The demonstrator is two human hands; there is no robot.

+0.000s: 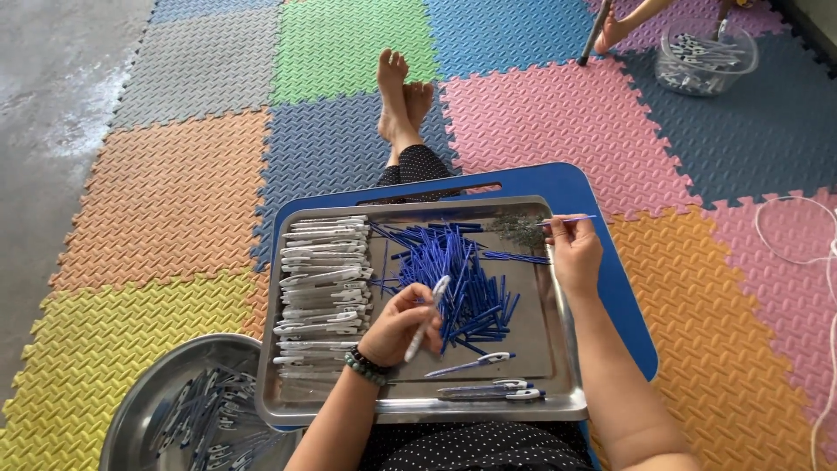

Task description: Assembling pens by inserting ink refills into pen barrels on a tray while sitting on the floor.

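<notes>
Person seated on foam floor mats (174, 201), legs out, blue lap board (610, 288) across the thighs, steel tray (549, 349) on it.

Left hand (397, 324): fingers pressed together around a white pen barrel (427, 318), barrel tilted, upper end over the heap of blue refills (458, 275) at tray centre. Bead bracelet (364, 366) on that wrist.

Right hand (575, 253): at the tray's far right corner, fingers pinching one blue refill (567, 220), held about level, beside a small grey pile of springs (519, 228).

Tray left side: white barrels (323, 288) stacked in a row. Near edge: three assembled pens (488, 379), lying flat.

Round steel bowl (174, 410) on the floor at lower left, holding more pens. Clear tub (706, 61) far right, another person's foot (615, 30) just beside it.
</notes>
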